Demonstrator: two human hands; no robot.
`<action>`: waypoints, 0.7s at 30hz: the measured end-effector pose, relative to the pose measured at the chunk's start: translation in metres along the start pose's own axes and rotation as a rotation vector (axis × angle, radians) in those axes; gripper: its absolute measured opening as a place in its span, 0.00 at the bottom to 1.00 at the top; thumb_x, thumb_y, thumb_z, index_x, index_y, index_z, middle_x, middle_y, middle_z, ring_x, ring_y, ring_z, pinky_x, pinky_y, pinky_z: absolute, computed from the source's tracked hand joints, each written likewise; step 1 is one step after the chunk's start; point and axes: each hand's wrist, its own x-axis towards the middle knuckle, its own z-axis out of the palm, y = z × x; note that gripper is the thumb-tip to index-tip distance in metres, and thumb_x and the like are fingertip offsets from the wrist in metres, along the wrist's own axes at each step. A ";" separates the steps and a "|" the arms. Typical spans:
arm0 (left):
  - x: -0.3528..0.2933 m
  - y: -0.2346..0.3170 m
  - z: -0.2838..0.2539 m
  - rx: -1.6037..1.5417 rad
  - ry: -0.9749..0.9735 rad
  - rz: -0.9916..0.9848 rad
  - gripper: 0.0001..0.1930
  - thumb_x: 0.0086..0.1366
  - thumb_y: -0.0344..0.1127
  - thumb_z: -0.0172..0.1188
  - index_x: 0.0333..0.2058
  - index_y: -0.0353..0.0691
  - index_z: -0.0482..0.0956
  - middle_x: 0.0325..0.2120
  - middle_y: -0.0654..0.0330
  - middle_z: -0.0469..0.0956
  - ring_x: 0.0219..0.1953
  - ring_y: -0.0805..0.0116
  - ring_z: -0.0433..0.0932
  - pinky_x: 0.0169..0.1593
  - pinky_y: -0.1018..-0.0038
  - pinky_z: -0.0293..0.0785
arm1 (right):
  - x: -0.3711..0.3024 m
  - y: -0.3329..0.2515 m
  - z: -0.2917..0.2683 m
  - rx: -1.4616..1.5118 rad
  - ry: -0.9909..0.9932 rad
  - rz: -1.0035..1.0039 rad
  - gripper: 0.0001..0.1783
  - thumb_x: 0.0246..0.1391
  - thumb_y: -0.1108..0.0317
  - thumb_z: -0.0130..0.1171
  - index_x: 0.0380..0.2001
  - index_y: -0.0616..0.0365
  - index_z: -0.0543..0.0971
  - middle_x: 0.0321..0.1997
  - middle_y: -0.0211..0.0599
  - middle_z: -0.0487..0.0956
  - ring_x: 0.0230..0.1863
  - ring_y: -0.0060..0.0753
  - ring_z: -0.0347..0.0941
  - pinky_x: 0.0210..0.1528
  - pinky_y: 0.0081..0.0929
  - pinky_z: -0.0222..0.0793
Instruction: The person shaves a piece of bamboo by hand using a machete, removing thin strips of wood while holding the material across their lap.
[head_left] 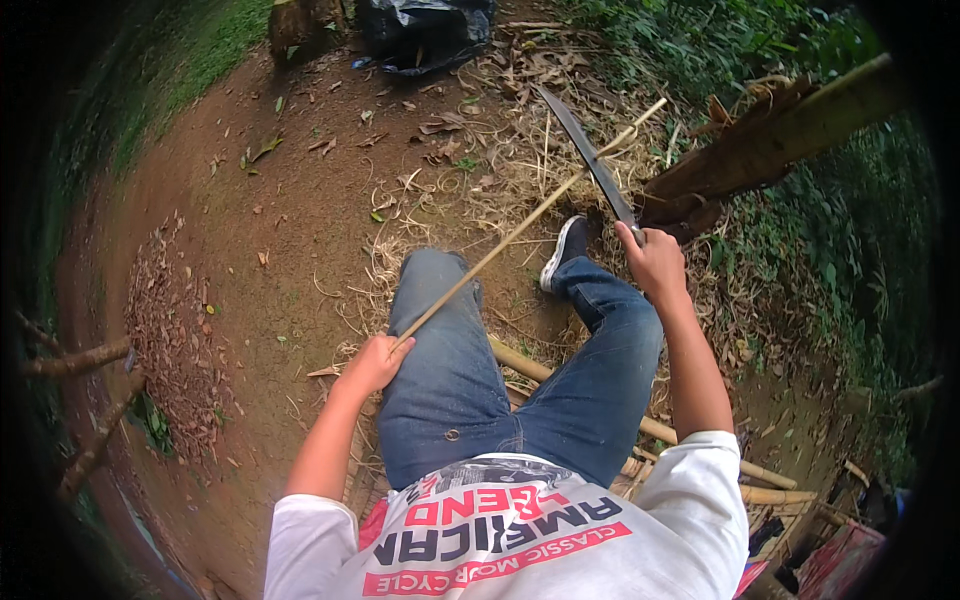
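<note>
My left hand (371,366) is closed round the near end of a long, thin bamboo strip (510,238), beside my left thigh. The strip slants up and away to the right across my left knee. In my right hand (655,262) is the handle of a machete (592,158), its dark blade pointing away and to the left. The blade crosses the strip near its far end, and a thin shaving curls up just beyond the crossing. Whether the edge is biting into the strip I cannot tell.
Pale shavings (530,160) litter the ground ahead. A thick trunk (790,130) leans in from the right, close to the machete. A black plastic bag (425,35) and a stump (300,28) stand at the far side. I sit on bamboo poles (655,430); branches (85,360) stick in at left.
</note>
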 end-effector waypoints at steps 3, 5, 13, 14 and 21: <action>-0.005 0.004 -0.001 0.012 0.019 -0.005 0.29 0.69 0.55 0.52 0.26 0.28 0.77 0.23 0.38 0.75 0.29 0.39 0.76 0.36 0.56 0.72 | -0.007 0.005 0.017 0.672 -0.327 0.282 0.38 0.59 0.34 0.50 0.15 0.61 0.75 0.14 0.38 0.74 0.14 0.39 0.68 0.22 0.36 0.64; -0.009 0.021 -0.008 0.080 0.004 -0.064 0.28 0.69 0.55 0.52 0.27 0.30 0.76 0.24 0.38 0.76 0.31 0.37 0.76 0.36 0.55 0.72 | -0.020 -0.007 0.024 0.920 -0.457 0.391 0.38 0.62 0.35 0.48 0.10 0.56 0.70 0.12 0.26 0.67 0.13 0.25 0.60 0.19 0.27 0.57; -0.021 0.025 -0.011 0.350 0.174 0.131 0.16 0.68 0.46 0.54 0.36 0.36 0.72 0.28 0.41 0.78 0.35 0.37 0.77 0.39 0.49 0.72 | -0.063 -0.060 0.052 0.024 -0.328 -0.109 0.38 0.52 0.31 0.53 0.23 0.62 0.84 0.22 0.52 0.80 0.30 0.55 0.79 0.36 0.46 0.75; -0.021 0.027 -0.015 0.374 0.181 0.157 0.15 0.68 0.45 0.54 0.37 0.36 0.72 0.28 0.41 0.79 0.35 0.38 0.77 0.40 0.48 0.72 | -0.068 -0.065 0.056 0.005 -0.334 -0.141 0.37 0.52 0.32 0.54 0.22 0.61 0.83 0.21 0.50 0.80 0.29 0.55 0.79 0.35 0.46 0.74; -0.032 0.048 -0.037 0.415 0.067 -0.089 0.19 0.68 0.48 0.51 0.41 0.36 0.78 0.30 0.39 0.79 0.37 0.39 0.78 0.43 0.50 0.73 | -0.086 -0.080 0.080 0.097 -0.334 -0.191 0.43 0.50 0.27 0.51 0.20 0.64 0.83 0.19 0.52 0.79 0.26 0.54 0.79 0.30 0.44 0.76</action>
